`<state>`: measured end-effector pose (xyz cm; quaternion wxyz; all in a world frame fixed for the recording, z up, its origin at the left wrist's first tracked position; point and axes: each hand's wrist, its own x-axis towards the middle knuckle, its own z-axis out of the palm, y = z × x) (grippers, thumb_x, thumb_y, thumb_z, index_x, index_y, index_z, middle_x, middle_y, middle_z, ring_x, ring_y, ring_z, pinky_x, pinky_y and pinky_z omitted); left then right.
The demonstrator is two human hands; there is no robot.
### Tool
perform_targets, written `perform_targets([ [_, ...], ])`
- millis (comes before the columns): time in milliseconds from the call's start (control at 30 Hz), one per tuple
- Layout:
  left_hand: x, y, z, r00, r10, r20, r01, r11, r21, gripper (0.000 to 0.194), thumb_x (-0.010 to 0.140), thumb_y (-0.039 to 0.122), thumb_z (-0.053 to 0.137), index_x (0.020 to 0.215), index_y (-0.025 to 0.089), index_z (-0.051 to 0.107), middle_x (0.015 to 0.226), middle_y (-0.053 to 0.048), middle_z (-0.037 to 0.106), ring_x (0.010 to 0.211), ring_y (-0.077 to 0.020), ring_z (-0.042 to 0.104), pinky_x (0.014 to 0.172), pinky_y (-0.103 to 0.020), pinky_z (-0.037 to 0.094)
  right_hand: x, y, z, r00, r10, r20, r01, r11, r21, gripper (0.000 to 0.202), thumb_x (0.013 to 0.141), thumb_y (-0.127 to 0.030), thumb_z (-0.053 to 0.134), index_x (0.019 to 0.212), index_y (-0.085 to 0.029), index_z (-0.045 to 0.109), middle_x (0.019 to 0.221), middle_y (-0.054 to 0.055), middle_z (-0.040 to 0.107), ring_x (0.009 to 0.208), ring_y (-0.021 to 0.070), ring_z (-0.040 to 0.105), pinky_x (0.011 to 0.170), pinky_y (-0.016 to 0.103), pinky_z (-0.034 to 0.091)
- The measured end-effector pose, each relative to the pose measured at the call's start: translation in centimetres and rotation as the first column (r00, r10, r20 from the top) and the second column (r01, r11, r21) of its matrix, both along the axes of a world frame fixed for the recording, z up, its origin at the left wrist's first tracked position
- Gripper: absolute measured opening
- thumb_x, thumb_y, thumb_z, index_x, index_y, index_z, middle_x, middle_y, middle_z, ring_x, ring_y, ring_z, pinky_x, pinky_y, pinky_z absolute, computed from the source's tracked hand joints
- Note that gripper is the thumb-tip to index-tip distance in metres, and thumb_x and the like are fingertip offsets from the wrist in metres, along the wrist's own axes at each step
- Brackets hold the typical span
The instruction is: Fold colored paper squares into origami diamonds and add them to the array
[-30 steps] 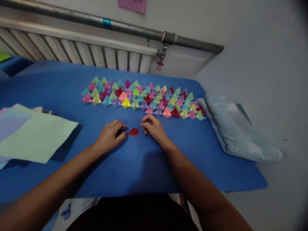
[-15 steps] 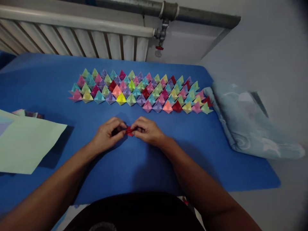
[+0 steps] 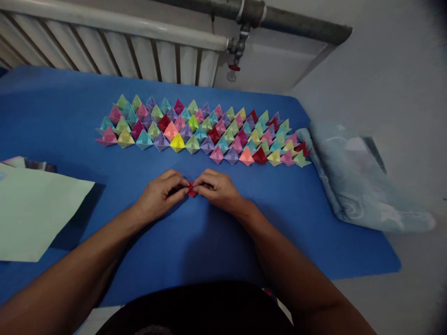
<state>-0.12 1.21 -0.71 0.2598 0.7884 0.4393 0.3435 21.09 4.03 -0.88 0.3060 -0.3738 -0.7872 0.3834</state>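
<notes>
Between my two hands is a small folded red paper [image 3: 192, 190], partly hidden by my fingers. My left hand [image 3: 163, 190] pinches its left side between thumb and fingertips. On the other side my right hand [image 3: 217, 190] is closed on it in the same kind of pinch. Beyond the hands stand rows of small folded paper boats [image 3: 177, 143] in many colours, such as pink, yellow, green, blue, purple and red.
At the left lie large light green paper sheets [image 3: 42, 209], with other papers behind them. A folded pale blue cloth [image 3: 352, 186] rests on the right of the blue table [image 3: 223, 251]. A radiator [image 3: 139, 51] and a pipe with a valve [image 3: 240, 44] line the back wall.
The fingertips have drawn closer together around the red paper, and it now looks narrower and more upright between them. The camera view has shifted slightly.
</notes>
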Motion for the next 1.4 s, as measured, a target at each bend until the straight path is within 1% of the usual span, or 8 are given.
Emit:
perform_targets([
  [467,0.1,0.1,0.4,0.990,0.108,0.086,-0.105,0.994,-0.033,0.012,0.091,0.028,0.062,0.084,0.022,0.070,0.086,0.000,0.067,0.081,-0.0145,0.063,0.076,-0.028,0.052,-0.5,-0.2,1.0,0.974,-0.214,-0.079,0.191,0.955,-0.227,0.007,0.076,-0.016,0.070,0.069,-0.019,0.069,0.069,-0.004,0.056,0.063,0.0083,0.049,0.061,0.023,0.040],
  [667,0.1,0.1,1.1,0.967,0.216,0.138,-0.208,0.975,-0.074,0.014,0.090,0.032,0.061,0.084,0.022,0.069,0.087,-0.001,0.067,0.084,-0.0158,0.062,0.077,-0.029,0.052,-0.8,-0.3,1.2,0.916,-0.351,-0.193,0.213,0.836,-0.506,0.012,0.076,-0.032,0.064,0.074,-0.021,0.059,0.062,-0.006,0.056,0.045,0.0070,0.046,0.043,0.021,0.034],
  [733,0.2,0.1,1.2,0.956,0.249,0.157,-0.236,0.967,-0.095,0.016,0.090,0.034,0.060,0.082,0.022,0.068,0.088,-0.001,0.067,0.085,-0.0162,0.062,0.079,-0.030,0.052,-1.0,-0.6,1.2,0.901,-0.377,-0.217,0.212,0.816,-0.538,0.014,0.076,-0.034,0.063,0.076,-0.021,0.057,0.061,-0.007,0.057,0.041,0.0068,0.045,0.040,0.021,0.033],
  [833,0.5,-0.1,1.1,0.938,0.274,0.212,-0.245,0.957,-0.152,0.017,0.088,0.037,0.061,0.086,0.022,0.068,0.095,-0.003,0.067,0.087,-0.0169,0.064,0.078,-0.031,0.055,-1.5,-1.2,1.2,0.890,-0.397,-0.226,0.273,0.859,-0.433,0.013,0.078,-0.034,0.061,0.077,-0.022,0.056,0.062,-0.005,0.058,0.045,0.0082,0.048,0.043,0.021,0.037],
  [933,0.8,-0.4,0.7,0.918,0.311,0.245,-0.260,0.940,-0.219,0.023,0.083,0.041,0.067,0.095,0.021,0.067,0.097,-0.004,0.067,0.081,-0.0168,0.066,0.072,-0.031,0.056,-1.8,-1.9,1.3,0.907,-0.373,-0.195,0.341,0.923,-0.178,0.009,0.082,-0.028,0.059,0.076,-0.022,0.057,0.072,-0.001,0.060,0.060,0.0110,0.055,0.053,0.023,0.044],
  [1100,1.1,-0.5,0.4,0.907,0.332,0.260,-0.227,0.904,-0.363,0.028,0.080,0.043,0.067,0.096,0.020,0.065,0.082,-0.002,0.071,0.072,-0.0176,0.069,0.067,-0.033,0.057,-2.1,-2.5,1.3,0.955,-0.244,-0.166,0.272,0.946,0.178,0.010,0.088,-0.020,0.054,0.079,-0.021,0.059,0.081,0.003,0.061,0.072,0.0138,0.057,0.066,0.027,0.047],
  [1233,1.2,-0.5,0.3,0.883,0.373,0.285,-0.229,0.873,-0.431,0.034,0.075,0.042,0.069,0.100,0.019,0.063,0.082,-0.003,0.074,0.074,-0.0200,0.072,0.069,-0.035,0.059,-2.2,-2.7,1.2,0.963,-0.227,-0.146,0.256,0.938,0.233,0.011,0.089,-0.017,0.053,0.080,-0.021,0.057,0.081,0.003,0.060,0.073,0.0143,0.056,0.067,0.027,0.046],
  [1400,1.3,-0.6,0.7,0.829,0.424,0.365,-0.216,0.845,-0.489,0.034,0.078,0.040,0.067,0.105,0.019,0.060,0.087,-0.004,0.076,0.065,-0.0169,0.071,0.063,-0.033,0.059,-2.4,-2.8,1.2,0.955,-0.276,-0.106,0.292,0.935,0.199,0.012,0.088,-0.017,0.051,0.077,-0.022,0.053,0.076,0.002,0.057,0.071,0.0148,0.055,0.066,0.027,0.044],
])
